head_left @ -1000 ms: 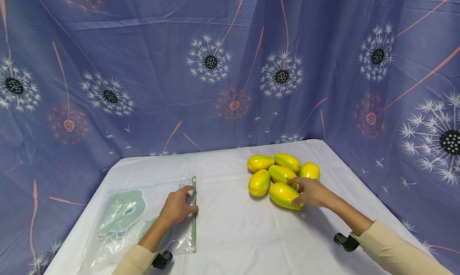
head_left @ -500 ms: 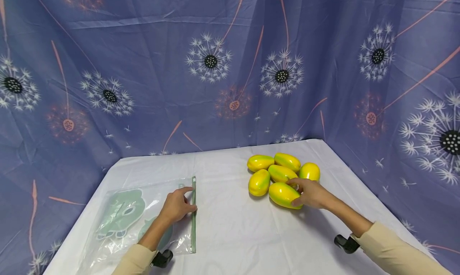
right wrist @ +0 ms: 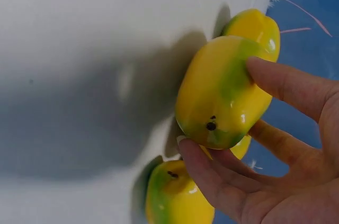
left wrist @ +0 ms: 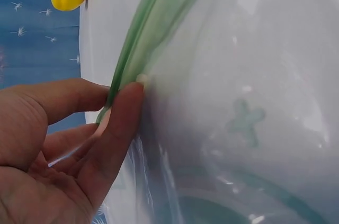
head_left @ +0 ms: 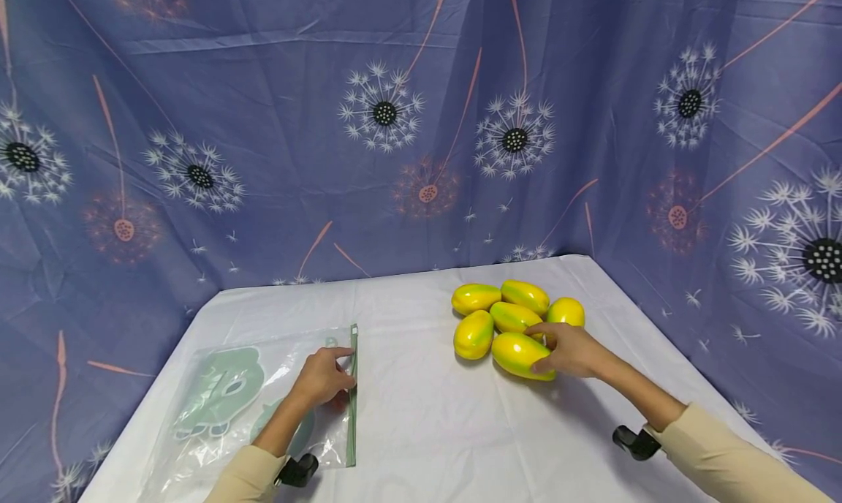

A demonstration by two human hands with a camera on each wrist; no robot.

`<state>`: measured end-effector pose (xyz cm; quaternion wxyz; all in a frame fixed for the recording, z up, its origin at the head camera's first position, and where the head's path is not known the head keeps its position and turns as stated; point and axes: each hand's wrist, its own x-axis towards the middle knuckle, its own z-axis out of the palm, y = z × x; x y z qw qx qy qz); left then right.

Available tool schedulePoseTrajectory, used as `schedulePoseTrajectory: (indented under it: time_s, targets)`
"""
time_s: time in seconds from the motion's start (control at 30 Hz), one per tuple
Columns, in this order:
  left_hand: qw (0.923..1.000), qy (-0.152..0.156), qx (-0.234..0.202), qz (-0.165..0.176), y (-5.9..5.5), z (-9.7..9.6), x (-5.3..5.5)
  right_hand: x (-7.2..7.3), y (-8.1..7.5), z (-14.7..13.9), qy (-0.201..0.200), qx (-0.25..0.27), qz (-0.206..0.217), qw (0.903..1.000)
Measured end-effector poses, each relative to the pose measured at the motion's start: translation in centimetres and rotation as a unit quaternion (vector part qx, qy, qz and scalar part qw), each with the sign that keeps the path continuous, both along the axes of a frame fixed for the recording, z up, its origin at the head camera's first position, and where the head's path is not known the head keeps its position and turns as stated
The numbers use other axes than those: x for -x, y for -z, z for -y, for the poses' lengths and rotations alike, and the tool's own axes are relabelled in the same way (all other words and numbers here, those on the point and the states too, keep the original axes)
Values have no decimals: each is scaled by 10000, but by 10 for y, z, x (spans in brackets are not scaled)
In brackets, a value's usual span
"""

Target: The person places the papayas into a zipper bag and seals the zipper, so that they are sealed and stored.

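On the left of the white cloth lies a clear zip bag (head_left: 226, 390) with pale green cartoon prints. My left hand (head_left: 322, 377) pinches its green zip edge (head_left: 353, 430); in the left wrist view, thumb and fingertips meet on either side of that green strip (left wrist: 130, 49). To the right, several shiny yellow-green mangoes sit in a cluster. My right hand (head_left: 571, 349) holds the front mango (head_left: 516, 353) by its right end. The right wrist view has thumb and fingers spread around this mango (right wrist: 217, 86), its dark stem spot showing.
Behind the held mango are others, among them a left one (head_left: 473, 335), a middle one (head_left: 515, 317) and a right one (head_left: 567, 311). A blue dandelion-print curtain (head_left: 289, 137) borders the white-covered table (head_left: 421, 430) at the back and sides.
My left thumb and fingers have closed onto the bag's zip edge, which has shifted slightly left. My right hand stays at the front mango with almost no movement.
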<state>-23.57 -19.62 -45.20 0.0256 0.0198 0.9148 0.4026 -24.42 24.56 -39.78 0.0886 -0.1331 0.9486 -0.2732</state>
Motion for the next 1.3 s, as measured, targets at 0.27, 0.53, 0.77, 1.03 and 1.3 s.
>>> schedulePoseTrajectory:
  time_s: [0.27,0.53,0.77,1.03,1.3]
  targets:
    - [9995,18,-30,319,-7,-1,-2,0,-11,-3,-2,83,61,9999]
    - [9990,-205,-368,115,-5,-2,-1,2,-23,1,-97,99,-273,9995]
    - [9938,-498,-979,153,-7,-4,1,8,-32,6,-106,89,-613,9980]
    - [9922,-449,-1163,-33,-12,-13,6,14,-40,19,132,94,-710,9973]
    - [9905,-302,-1326,-215,-16,-26,13,19,-37,35,251,452,-820,9953]
